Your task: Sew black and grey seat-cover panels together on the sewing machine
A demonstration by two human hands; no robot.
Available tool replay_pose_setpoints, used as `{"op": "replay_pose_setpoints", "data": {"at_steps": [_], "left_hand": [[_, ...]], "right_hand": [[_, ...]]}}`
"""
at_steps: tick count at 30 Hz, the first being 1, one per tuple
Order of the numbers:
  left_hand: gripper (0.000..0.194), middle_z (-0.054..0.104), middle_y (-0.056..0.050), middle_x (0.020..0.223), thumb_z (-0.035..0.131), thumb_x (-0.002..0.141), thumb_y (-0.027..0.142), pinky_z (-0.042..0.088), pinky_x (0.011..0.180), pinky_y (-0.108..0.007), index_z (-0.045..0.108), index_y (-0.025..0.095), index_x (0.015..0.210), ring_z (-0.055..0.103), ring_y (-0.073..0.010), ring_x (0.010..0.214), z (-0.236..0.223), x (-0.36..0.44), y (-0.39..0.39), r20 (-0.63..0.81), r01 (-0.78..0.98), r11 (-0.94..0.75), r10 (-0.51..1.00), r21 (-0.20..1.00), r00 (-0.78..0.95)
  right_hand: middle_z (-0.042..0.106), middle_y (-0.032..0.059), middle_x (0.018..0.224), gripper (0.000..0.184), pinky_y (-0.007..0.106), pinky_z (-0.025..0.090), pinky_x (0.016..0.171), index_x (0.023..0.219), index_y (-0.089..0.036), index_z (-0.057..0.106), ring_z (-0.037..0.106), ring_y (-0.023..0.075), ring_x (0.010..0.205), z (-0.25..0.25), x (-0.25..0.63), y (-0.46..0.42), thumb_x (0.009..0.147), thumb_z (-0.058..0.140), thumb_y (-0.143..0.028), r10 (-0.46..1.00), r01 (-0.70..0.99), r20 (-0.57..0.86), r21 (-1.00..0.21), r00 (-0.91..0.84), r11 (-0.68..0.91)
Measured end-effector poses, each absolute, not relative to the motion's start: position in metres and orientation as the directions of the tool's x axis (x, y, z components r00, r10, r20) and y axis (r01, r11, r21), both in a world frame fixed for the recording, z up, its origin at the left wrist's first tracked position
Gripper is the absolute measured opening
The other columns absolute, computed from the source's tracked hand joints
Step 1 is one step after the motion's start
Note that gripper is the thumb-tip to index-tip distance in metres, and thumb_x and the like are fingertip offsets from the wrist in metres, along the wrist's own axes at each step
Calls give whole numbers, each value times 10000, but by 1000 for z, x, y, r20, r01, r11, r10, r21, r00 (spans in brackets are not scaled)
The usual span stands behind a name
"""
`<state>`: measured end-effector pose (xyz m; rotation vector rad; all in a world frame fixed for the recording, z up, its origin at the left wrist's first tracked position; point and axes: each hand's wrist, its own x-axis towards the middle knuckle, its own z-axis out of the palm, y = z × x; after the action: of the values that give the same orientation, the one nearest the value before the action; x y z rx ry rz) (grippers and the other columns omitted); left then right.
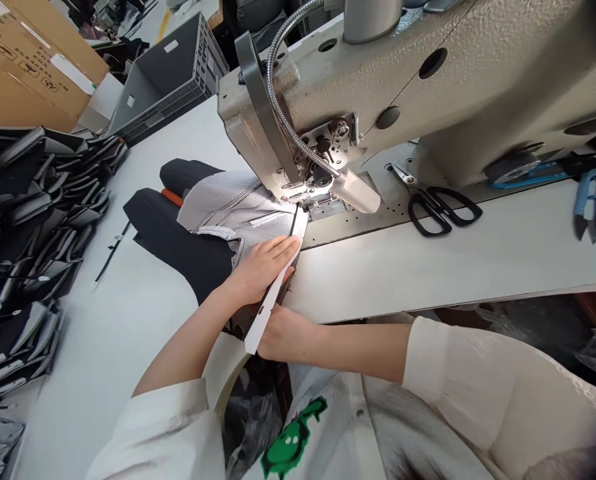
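1. Long, narrow white template strip point(273, 297), tilted, lying between both hands and the presser foot point(297, 195) of a sewing machine point(403, 80); far end right at the foot, near end jutting out past the edge of the white table point(113, 320) toward the person's body.
2. Long axis of the strip running from lower left to upper right in the head view, far end pointing away from the person, toward the needle area.
3. Left hand point(261, 270) nearer the machine, flat on grey mesh fabric point(228, 207); its fingers point(281, 248) straight and close together, tips touching the strip's side.
4. Right hand point(285, 333) nearer the person, at the strip's near half; fingers hidden behind the strip, grip impossible to tell.
5. Black padded panels point(178, 247) joined to the mesh, left of the strip.
6. Black-handled shears point(441, 210) and blue thread snips point(591, 203) on the table, right of the foot; stacked black pieces point(28, 227) on the left; grey crate point(163, 80) and cardboard box point(28, 60) beyond.
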<state>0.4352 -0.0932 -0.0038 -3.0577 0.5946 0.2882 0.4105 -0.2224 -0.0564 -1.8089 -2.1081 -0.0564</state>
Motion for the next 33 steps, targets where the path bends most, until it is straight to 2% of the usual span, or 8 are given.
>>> {"op": "replay_pose_setpoints", "data": {"at_steps": [5, 11, 14, 17, 19, 25, 29, 33], "left_hand": [[473, 403, -132, 1475, 327, 963, 196, 373, 1058, -446, 359, 142, 1432, 344, -251, 1366, -4, 437, -92, -193, -364, -931, -363, 31, 912], [463, 409, -95, 1478, 293, 969, 199, 356, 1074, -402, 372, 150, 1423, 352, -218, 1359, 0, 437, -93, -199, -344, -938, -347, 51, 917], [473, 374, -118, 1497, 323, 965, 218, 373, 1055, -420, 368, 115, 1425, 349, -256, 1360, -2, 435, -109, -235, -342, -938, -319, -65, 918], [498, 319, -157, 1517, 337, 955, 195, 381, 1046, -433, 345, 49, 1430, 345, -293, 1363, -11, 433, -135, -230, -290, -934, -241, -207, 943], [500, 315, -168, 1515, 333, 951, 184, 382, 1047, -435, 348, 32, 1428, 353, -303, 1359, -16, 436, -149, -211, -254, -933, -202, -254, 956], [549, 349, -183, 1495, 378, 952, 308, 398, 1032, -456, 373, 8, 1413, 365, -349, 1341, -18, 447, -160, -154, -237, -929, -200, -285, 968], [532, 414, -176, 1458, 399, 934, 283, 434, 988, -431, 414, 12, 1391, 422, -341, 1299, -17, 443, -160, -123, -283, -903, -256, -324, 959], [500, 501, -171, 1390, 421, 915, 284, 460, 936, -408, 494, 17, 1331, 505, -318, 1210, -17, 443, -154, -38, -326, -883, -333, -338, 942]], "right_hand": [[683, 164, 1008, 268, 392, 474, 690, 918, -100, 689, 614, 252, 919, -46, 409, -217, 847, 439, -33, 930, 945, 276, -149, -244, 293], [686, 199, 959, 328, 353, 449, 589, 968, -57, 675, 631, 243, 817, -45, 412, -222, 875, 361, -31, 936, 973, 327, -138, -131, 185], [696, 150, 854, 332, 358, 468, 620, 912, -103, 688, 615, 216, 780, -47, 419, -242, 847, 375, -14, 892, 935, 373, -141, -254, 325], [668, 109, 715, 254, 329, 473, 585, 816, -121, 672, 582, 180, 656, -54, 431, -281, 818, 438, -23, 884, 930, 404, -171, -236, 326], [670, 102, 746, 208, 316, 496, 618, 782, -133, 658, 596, 173, 678, -58, 439, -309, 819, 476, -39, 886, 947, 431, -179, -169, 268], [684, 124, 978, 160, 329, 513, 879, 937, -111, 656, 626, 175, 915, -70, 453, -337, 870, 512, -92, 789, 991, 614, -89, -21, 95], [677, 119, 945, 152, 351, 493, 912, 942, -124, 656, 608, 188, 922, -70, 459, -332, 846, 539, -107, 820, 984, 566, -176, 83, 22], [653, 146, 1005, 240, 413, 450, 969, 958, -120, 668, 566, 264, 1018, -63, 468, -331, 811, 620, -304, 878, 962, 454, -270, 152, -27]]}}
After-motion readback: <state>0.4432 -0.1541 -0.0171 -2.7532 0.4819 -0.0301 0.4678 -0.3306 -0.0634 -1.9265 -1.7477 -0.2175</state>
